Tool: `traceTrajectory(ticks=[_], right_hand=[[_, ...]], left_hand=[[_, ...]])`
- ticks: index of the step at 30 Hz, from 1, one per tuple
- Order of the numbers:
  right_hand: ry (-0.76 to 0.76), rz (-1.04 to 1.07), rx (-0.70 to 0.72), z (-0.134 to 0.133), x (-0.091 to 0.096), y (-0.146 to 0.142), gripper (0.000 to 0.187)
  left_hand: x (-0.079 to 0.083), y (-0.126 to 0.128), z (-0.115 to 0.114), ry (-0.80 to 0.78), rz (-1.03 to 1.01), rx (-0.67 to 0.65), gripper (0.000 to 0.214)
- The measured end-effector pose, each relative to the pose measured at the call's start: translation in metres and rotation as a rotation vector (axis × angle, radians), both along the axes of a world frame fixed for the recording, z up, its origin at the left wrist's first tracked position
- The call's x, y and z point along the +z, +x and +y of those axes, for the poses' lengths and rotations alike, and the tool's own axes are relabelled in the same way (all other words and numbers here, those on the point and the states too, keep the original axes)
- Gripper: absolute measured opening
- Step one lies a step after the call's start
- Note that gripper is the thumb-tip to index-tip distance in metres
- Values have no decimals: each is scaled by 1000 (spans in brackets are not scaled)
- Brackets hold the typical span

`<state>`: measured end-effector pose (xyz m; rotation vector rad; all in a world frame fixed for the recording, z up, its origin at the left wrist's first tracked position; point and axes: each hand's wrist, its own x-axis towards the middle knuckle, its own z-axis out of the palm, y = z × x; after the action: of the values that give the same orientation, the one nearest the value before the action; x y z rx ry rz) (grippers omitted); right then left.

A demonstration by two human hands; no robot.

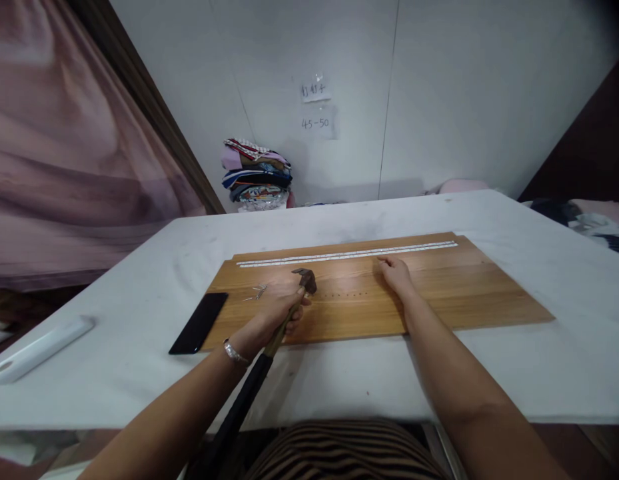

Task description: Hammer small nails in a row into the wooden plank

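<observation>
A long wooden board [439, 293] lies on the white table [539, 373]. My left hand [279, 308] is closed round the handle of a hammer [305, 280] near its dark head, which hovers just over the board's left part. My right hand [395, 272] rests on the board to the right, fingers bent down onto the wood; whether it pinches anything I cannot make out. A short row of small dark dots [346, 294] runs along the board between the hands. A few loose nails [258, 291] lie left of the hammer.
A metal ruler [349, 253] lies along the board's far edge. A black phone [199, 323] overlaps the board's left end. A white plastic bar [39, 348] sits at the table's left. Folded clothes [259, 177] are stacked by the wall; a pink curtain [64, 153] hangs on the left.
</observation>
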<state>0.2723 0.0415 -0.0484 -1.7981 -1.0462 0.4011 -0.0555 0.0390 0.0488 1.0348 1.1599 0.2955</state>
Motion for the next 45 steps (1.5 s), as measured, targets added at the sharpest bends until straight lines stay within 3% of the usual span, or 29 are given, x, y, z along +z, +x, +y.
traceTrajectory(ticks=[28, 38, 45], right_hand=[[-3, -13, 3, -3, 4, -3, 32], [-2, -20, 8, -4, 5, -3, 33], [-7, -15, 6, -2, 0, -1, 34]], left_hand=[[0, -2, -1, -30, -24, 36, 46], [-9, -7, 3, -15, 4, 6, 50], [-4, -5, 1, -6, 8, 4, 47]])
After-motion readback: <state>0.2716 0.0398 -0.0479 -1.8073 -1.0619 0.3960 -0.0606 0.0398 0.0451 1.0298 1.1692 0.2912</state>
